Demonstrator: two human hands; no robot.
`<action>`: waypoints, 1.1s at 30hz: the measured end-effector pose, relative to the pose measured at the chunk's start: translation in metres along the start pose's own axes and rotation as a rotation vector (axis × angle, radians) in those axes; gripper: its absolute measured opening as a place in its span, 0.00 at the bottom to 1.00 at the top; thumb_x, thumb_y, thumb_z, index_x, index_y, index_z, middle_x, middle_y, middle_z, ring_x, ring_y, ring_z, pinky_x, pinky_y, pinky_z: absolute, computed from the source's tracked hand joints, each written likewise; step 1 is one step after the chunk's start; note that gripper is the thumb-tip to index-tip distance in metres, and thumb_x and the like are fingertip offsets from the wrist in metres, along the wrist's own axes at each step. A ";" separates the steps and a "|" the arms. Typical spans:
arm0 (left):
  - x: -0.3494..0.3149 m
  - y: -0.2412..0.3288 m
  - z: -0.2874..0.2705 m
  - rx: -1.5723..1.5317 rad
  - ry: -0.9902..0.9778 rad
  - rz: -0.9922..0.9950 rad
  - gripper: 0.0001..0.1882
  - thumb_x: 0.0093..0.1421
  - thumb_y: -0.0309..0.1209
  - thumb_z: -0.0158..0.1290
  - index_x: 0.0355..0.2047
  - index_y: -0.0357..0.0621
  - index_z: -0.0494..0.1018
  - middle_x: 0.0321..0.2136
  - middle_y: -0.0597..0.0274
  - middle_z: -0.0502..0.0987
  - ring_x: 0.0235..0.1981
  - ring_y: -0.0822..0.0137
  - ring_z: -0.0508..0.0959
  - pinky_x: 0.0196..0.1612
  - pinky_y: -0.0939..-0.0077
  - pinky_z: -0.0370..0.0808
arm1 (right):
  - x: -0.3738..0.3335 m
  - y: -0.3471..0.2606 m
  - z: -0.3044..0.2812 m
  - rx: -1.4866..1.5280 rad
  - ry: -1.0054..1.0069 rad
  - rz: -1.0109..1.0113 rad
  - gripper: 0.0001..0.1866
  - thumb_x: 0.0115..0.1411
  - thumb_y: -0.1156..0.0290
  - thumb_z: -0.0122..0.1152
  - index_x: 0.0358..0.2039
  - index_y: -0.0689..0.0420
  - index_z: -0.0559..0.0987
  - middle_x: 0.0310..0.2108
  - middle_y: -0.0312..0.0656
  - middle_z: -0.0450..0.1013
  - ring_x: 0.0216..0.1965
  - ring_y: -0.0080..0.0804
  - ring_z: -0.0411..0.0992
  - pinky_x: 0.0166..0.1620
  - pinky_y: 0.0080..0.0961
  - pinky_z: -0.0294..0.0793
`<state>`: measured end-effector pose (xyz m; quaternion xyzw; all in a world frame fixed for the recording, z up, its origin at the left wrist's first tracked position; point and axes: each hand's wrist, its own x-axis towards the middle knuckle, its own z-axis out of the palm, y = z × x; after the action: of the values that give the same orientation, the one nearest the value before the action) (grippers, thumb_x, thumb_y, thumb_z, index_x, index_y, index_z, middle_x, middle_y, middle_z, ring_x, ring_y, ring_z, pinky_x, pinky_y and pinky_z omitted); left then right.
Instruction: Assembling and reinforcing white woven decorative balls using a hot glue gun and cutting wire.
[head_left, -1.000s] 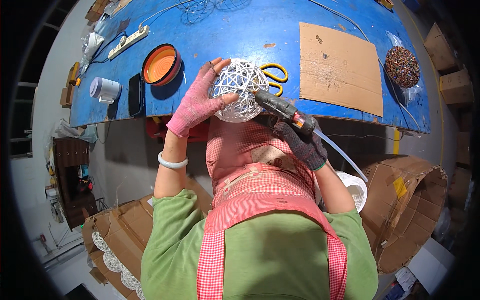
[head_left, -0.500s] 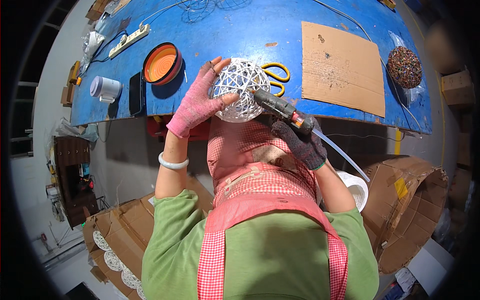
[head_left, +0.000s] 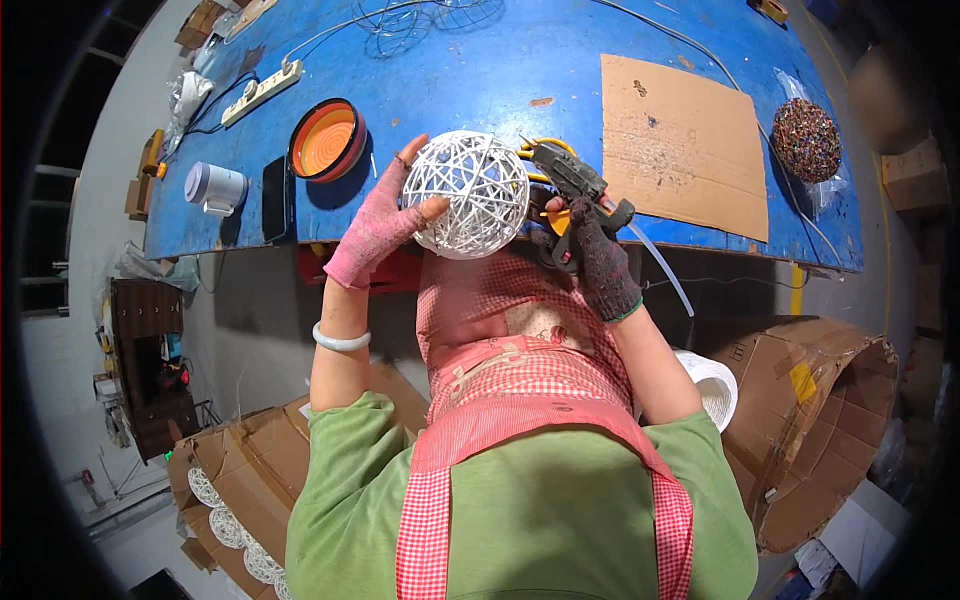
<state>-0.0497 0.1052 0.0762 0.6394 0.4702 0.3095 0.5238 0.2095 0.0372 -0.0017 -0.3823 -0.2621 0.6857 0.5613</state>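
My left hand [head_left: 383,222], in a pink fingerless glove, grips a white woven openwork ball [head_left: 467,195] by its left side near the table's front edge. In a dark grey glove, my right hand [head_left: 600,262] is closed round a black hot glue gun [head_left: 572,170]. A translucent glue stick [head_left: 664,272] sticks out of the gun's back end. The nozzle points up and left, apart from the ball. Yellow-handled scissors [head_left: 550,143] lie on the table behind the gun, partly covered by it.
A cardboard sheet [head_left: 685,150] and a multicoloured ball [head_left: 806,140] lie to the right on the blue table [head_left: 450,80]. Leftward are an orange bowl [head_left: 328,140], a phone [head_left: 278,200], a white cup [head_left: 215,188] and a power strip [head_left: 262,93]. Cardboard boxes [head_left: 800,430] stand below.
The glue gun has moved up and right, its nozzle leaving the ball. The ball and my left hand have shifted slightly left and nearer to me.
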 end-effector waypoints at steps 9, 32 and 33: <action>-0.008 0.023 0.004 0.035 0.052 0.121 0.52 0.46 0.38 0.69 0.67 0.41 0.53 0.60 0.53 0.63 0.61 0.61 0.64 0.64 0.68 0.60 | -0.023 -0.024 0.022 -0.039 -0.016 -0.083 0.18 0.66 0.57 0.57 0.50 0.55 0.75 0.41 0.30 0.75 0.26 0.10 0.66 0.25 0.08 0.63; 0.006 0.030 0.021 -0.147 0.290 0.391 0.32 0.54 0.30 0.62 0.59 0.42 0.65 0.53 0.58 0.68 0.58 0.64 0.66 0.62 0.71 0.62 | -0.001 -0.027 0.007 0.020 -0.035 -0.236 0.24 0.64 0.45 0.55 0.50 0.51 0.72 0.34 0.26 0.70 0.23 0.10 0.62 0.23 0.08 0.58; 0.006 0.032 0.022 -0.075 0.298 0.425 0.32 0.53 0.30 0.63 0.58 0.43 0.65 0.54 0.57 0.68 0.58 0.62 0.67 0.62 0.70 0.62 | -0.003 -0.031 0.007 0.065 -0.035 -0.217 0.23 0.65 0.46 0.54 0.49 0.51 0.72 0.41 0.28 0.70 0.25 0.09 0.62 0.23 0.08 0.58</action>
<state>-0.0190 0.1020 0.1010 0.6514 0.3855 0.5205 0.3951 0.2211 0.0423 0.0272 -0.3213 -0.2894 0.6355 0.6396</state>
